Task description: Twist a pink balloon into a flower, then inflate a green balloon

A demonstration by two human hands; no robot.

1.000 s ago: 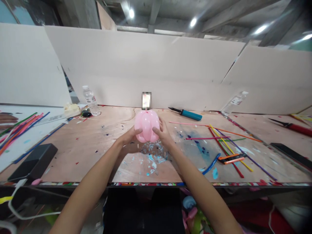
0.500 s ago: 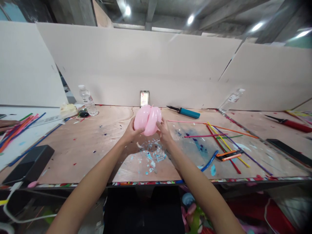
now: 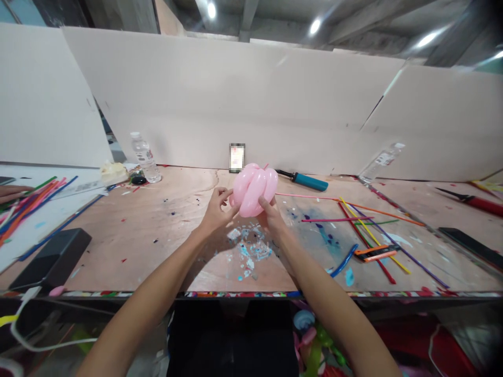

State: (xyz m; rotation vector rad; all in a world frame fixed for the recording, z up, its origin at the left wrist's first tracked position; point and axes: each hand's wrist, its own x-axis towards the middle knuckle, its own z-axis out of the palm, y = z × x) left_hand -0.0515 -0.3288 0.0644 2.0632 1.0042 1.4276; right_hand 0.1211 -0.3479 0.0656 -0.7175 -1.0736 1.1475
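Balloon (image 3: 255,191) is held between the fingers above the worktop (image 3: 118,220), the right hand (image 3: 272,215) curled round one side, apparently supporting it, the left hand (image 3: 218,210), loosely parted, touching the other, grip unclear.

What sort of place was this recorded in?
Probably a balloon-craft workspace, judging by the glossy pink lobed balloon bundle, the long, thin, multicoloured strips resembling uninflated balloons on the stained wooden table, and the teal cylindrical hand pump.
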